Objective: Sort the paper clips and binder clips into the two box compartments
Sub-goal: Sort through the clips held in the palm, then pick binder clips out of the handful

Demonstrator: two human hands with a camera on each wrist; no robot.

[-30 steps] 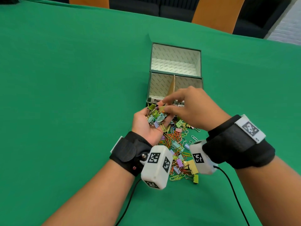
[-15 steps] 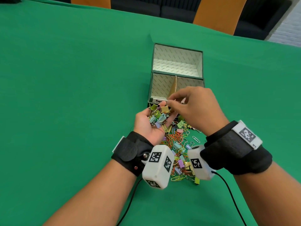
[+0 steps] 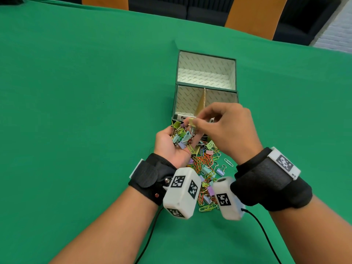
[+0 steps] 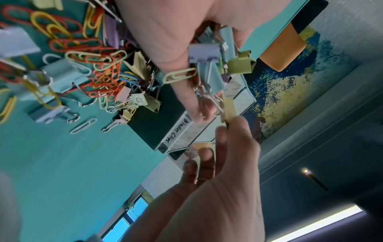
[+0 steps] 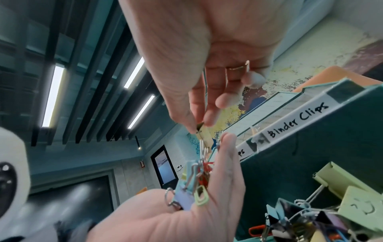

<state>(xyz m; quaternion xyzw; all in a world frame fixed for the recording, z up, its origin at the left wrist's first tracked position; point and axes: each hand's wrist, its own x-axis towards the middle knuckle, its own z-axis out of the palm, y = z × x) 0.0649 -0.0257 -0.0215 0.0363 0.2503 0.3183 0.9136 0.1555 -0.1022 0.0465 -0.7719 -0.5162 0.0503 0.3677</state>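
Note:
An open green box [image 3: 175,103] has two front compartments split by a cardboard divider [image 3: 202,101]. Its front rim bears a "Binder Clips" label [image 5: 298,121] on the right half. My left hand [image 3: 167,146] lies palm up in front of the box, cupping a handful of coloured binder clips and paper clips [image 3: 181,137]. Just above its fingertips, my right hand [image 3: 191,122] pinches a yellow binder clip [image 3: 191,121] between thumb and forefinger. The wrist views show the same clip [image 5: 204,133] with its wire handles still among the handful [image 4: 205,54].
A loose pile of paper clips and binder clips [image 3: 206,168] lies on the green table cloth [image 3: 85,111] between my wrists and the box. The box's raised lid [image 3: 206,71] stands behind the compartments. Orange chair backs [image 3: 253,16] line the far table edge.
My right fingers reached into the left palm, closed on the yellow binder clip and lifted it slightly. The left hand stayed where it was with its handful.

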